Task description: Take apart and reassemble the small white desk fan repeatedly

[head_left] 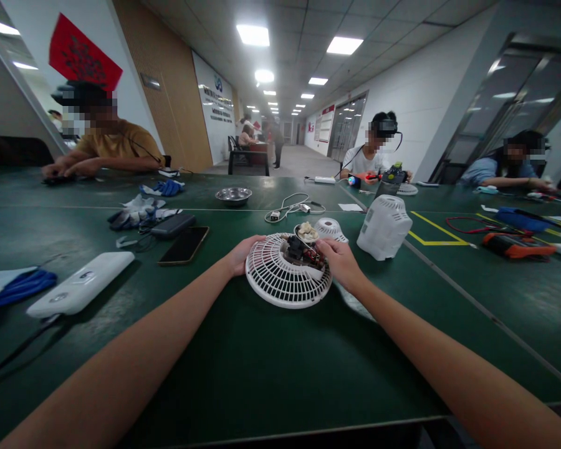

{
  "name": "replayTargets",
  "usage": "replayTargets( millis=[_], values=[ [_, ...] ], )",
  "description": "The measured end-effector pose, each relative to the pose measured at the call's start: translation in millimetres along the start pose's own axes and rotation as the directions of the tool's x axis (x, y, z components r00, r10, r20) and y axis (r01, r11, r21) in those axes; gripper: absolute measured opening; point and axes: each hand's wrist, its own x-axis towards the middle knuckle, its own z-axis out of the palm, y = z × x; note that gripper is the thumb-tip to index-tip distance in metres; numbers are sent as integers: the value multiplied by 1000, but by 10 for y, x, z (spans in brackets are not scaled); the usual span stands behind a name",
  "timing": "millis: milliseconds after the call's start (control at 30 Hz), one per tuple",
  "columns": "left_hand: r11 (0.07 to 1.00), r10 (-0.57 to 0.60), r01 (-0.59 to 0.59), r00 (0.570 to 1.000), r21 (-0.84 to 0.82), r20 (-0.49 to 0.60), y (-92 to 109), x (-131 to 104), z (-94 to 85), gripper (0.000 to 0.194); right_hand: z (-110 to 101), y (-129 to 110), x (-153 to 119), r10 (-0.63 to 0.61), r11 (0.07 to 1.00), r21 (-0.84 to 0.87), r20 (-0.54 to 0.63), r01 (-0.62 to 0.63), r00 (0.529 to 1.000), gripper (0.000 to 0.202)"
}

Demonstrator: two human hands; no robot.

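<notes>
Fan grille bears wired motor parts between both hands.

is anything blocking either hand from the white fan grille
Nothing visible is. The left hand holds the left edge of the white fan grille directly, and the right hand is at its right side, by the dark inner parts; exactly what those fingers pinch is too small to tell.

Head-worn camera, sole view: looks forward and down across a dark-green flat tabletop; bare left hand and bare right hand close, mid-frame; grey-floored corridor far ahead.
</notes>
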Motion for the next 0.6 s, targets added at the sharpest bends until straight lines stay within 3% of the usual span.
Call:
replayTargets(
  millis=[167,600],
  values=[
    [1000,-14,14,1000,-3,10,1,17,-17,27,-44,-19,-41,-120,982,-147,11,121,993,18],
    [1000,-19,19,1000,11,16,5,-3,18,27,-176,-52,-24,-359,892,-264,81,367,930,12]
  ],
)
